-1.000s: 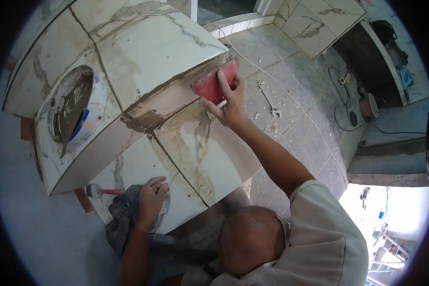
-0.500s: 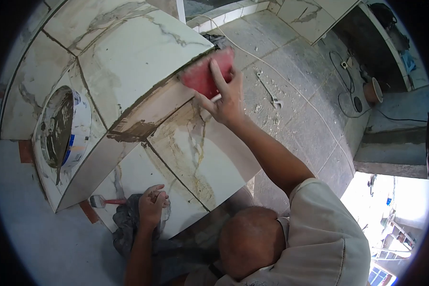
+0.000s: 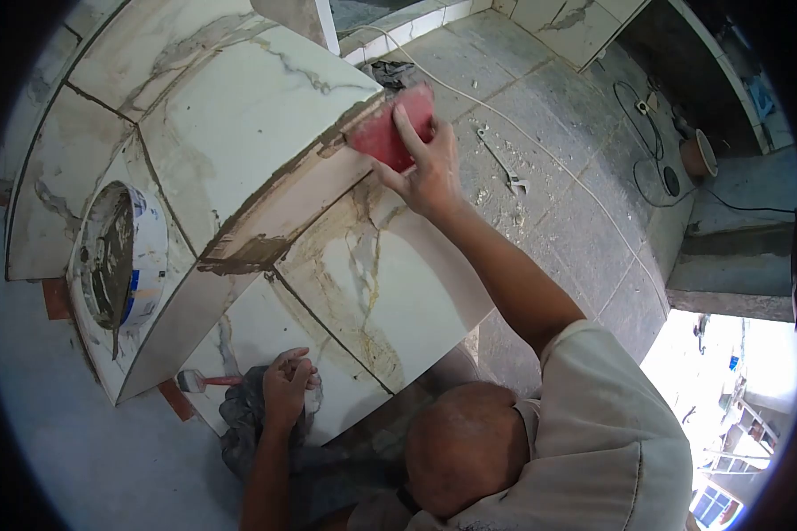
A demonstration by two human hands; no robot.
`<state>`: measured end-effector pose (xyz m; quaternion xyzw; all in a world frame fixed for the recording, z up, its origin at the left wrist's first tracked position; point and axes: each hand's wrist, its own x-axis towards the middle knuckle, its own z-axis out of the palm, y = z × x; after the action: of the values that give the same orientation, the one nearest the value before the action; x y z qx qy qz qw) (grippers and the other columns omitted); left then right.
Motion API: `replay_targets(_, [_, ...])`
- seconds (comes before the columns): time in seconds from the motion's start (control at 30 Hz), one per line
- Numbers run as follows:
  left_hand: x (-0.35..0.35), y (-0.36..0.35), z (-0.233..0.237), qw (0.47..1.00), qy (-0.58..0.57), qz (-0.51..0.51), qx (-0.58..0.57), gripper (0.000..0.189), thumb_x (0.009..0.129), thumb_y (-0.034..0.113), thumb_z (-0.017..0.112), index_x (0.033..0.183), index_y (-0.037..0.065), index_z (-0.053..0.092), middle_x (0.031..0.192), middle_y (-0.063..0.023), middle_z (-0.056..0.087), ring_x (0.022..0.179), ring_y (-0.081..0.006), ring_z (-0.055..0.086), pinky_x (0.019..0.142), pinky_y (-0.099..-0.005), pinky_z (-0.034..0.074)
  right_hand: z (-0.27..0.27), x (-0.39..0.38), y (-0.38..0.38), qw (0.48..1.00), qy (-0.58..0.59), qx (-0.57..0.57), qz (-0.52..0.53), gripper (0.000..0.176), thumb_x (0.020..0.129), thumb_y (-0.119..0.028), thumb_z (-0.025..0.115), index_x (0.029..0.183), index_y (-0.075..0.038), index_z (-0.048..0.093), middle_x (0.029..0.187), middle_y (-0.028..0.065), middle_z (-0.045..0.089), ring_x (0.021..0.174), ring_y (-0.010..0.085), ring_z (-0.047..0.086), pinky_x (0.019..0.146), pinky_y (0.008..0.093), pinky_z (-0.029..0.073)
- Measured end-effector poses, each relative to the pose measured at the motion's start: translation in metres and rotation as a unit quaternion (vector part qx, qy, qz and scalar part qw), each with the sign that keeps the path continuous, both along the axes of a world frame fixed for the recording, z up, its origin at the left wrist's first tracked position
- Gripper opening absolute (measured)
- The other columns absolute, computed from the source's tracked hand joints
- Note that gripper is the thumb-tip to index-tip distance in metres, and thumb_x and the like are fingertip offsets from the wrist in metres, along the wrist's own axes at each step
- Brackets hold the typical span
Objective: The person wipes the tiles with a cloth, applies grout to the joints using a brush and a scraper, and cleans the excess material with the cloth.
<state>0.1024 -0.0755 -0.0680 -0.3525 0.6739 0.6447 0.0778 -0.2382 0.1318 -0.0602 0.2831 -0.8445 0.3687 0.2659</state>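
My right hand (image 3: 429, 173) grips a red float (image 3: 386, 134), pressed to the mortar-smeared front edge of the upper marble-pattern tile (image 3: 257, 111), near its outer corner. My left hand (image 3: 290, 385) is low at the left, its fingers curled over the lower tile (image 3: 363, 301), beside a black plastic bag (image 3: 243, 411). What those fingers hold, if anything, is hidden. A brush (image 3: 205, 380) with a red handle lies left of the bag. Brown mortar (image 3: 248, 254) coats the inner end of the step's face.
A white bucket (image 3: 150, 257) with mortar stands on the tiles at the left. On the grey floor (image 3: 558, 221) lie a wrench (image 3: 505, 164), crumbs and a pale cable (image 3: 540, 146). A black cord (image 3: 655, 146) and round pot (image 3: 698, 155) are at the right. A person's head (image 3: 466, 447) shows below.
The view has shifted slightly. My right hand has slid the red float a little along the tile edge toward the outer corner. My left hand stays beside the bag, fingers curled.
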Motion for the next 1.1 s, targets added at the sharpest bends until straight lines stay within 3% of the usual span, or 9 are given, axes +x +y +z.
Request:
replay_targets(0.17, [0.000,0.000,0.000,1.000,-0.011,0.006,0.009,0.030,0.095,0.013,0.064,0.120,-0.004,0.059,0.084,-0.0107,0.067,0.066,-0.0120,0.064,0.061,-0.0238,0.052,0.025,0.041,0.017,0.978,-0.200,-0.057,-0.009,0.077,0.083,-0.036,0.071,0.150,-0.015,0.041,0.130,0.0310,0.042,0.113,0.0415,0.049,0.099,0.0466,0.042])
replay_targets(0.27, [0.000,0.000,-0.001,1.000,-0.004,0.003,-0.004,0.031,0.095,0.014,0.064,0.120,-0.004,0.059,0.084,-0.0112,0.067,0.066,-0.0120,0.064,0.061,-0.0238,0.052,0.061,0.061,0.010,0.833,-0.428,-0.335,0.108,0.065,0.093,-0.034,0.046,0.153,-0.013,0.035,0.148,0.0251,0.037,0.117,0.0283,0.054,0.091,0.0378,0.049])
replay_targets(0.3, [-0.001,0.000,-0.001,1.000,-0.007,-0.001,-0.004,0.031,0.095,0.014,0.064,0.120,-0.004,0.060,0.084,-0.0112,0.068,0.066,-0.0120,0.064,0.061,-0.0236,0.052,0.070,0.062,0.009,0.833,-0.426,-0.336,0.110,0.065,0.093,-0.034,0.046,0.153,-0.013,0.035,0.148,0.0251,0.037,0.117,0.0283,0.054,0.091,0.0378,0.049])
replay_targets(0.37, [0.000,0.000,0.000,1.000,-0.009,-0.002,-0.004,0.031,0.095,0.014,0.064,0.120,-0.004,0.060,0.084,-0.0112,0.068,0.067,-0.0119,0.065,0.061,-0.0234,0.052,0.080,0.064,0.005,0.740,-0.530,-0.392,0.136,0.069,0.094,-0.041,0.040,0.155,-0.010,0.030,0.144,0.0105,0.044,0.098,0.0243,0.063,0.092,0.0412,0.048])
replay_targets(0.5, [-0.001,0.001,-0.001,1.000,-0.007,-0.006,-0.006,0.031,0.095,0.013,0.063,0.121,-0.004,0.060,0.084,-0.0108,0.068,0.068,-0.0117,0.065,0.062,-0.0234,0.053,0.087,0.064,-0.013,0.738,-0.551,-0.377,0.093,0.071,0.093,-0.044,0.040,0.155,-0.010,0.031,0.139,0.0089,0.049,0.098,0.0220,0.062,0.090,0.0423,0.047])
replay_targets(0.67, [-0.001,0.001,0.000,1.000,0.010,-0.015,-0.007,0.030,0.096,0.012,0.062,0.121,-0.004,0.059,0.084,-0.0098,0.067,0.068,-0.0114,0.065,0.062,-0.0233,0.053,0.060,0.071,-0.043,0.824,-0.507,-0.230,0.101,0.061,0.095,-0.037,0.043,0.150,-0.011,0.041,0.130,0.0112,0.057,0.088,0.0178,0.060,0.080,0.0332,0.048])
replay_targets(0.77, [0.000,0.001,-0.002,1.000,0.010,-0.014,-0.011,0.031,0.095,0.012,0.062,0.120,-0.005,0.059,0.083,-0.0120,0.068,0.067,-0.0135,0.066,0.059,-0.0236,0.053,0.069,0.112,-0.054,0.797,-0.515,-0.226,0.220,0.057,0.095,-0.034,0.044,0.147,-0.011,0.046,0.124,0.0129,0.061,0.086,0.0171,0.059,0.077,0.0298,0.048])
replay_targets(0.97, [0.002,0.000,-0.001,0.999,0.036,-0.015,0.016,0.030,0.096,0.013,0.062,0.121,-0.005,0.059,0.084,-0.0099,0.067,0.068,-0.0116,0.065,0.062,-0.0230,0.053,0.086,0.087,-0.026,0.791,-0.523,-0.310,0.070,0.060,0.095,-0.036,0.045,0.150,-0.011,0.041,0.126,0.0123,0.059,0.090,0.0180,0.058,0.078,0.0331,0.049])
replay_targets(1.1, [0.002,0.000,-0.003,0.999,0.031,-0.007,0.023,0.031,0.097,0.014,0.062,0.121,-0.005,0.058,0.084,-0.0108,0.067,0.067,-0.0118,0.065,0.062,-0.0233,0.053,0.085,0.066,-0.031,0.796,-0.509,-0.320,0.075,0.062,0.095,-0.037,0.044,0.151,-0.012,0.039,0.132,0.0116,0.055,0.096,0.0175,0.057,0.077,0.0334,0.048])
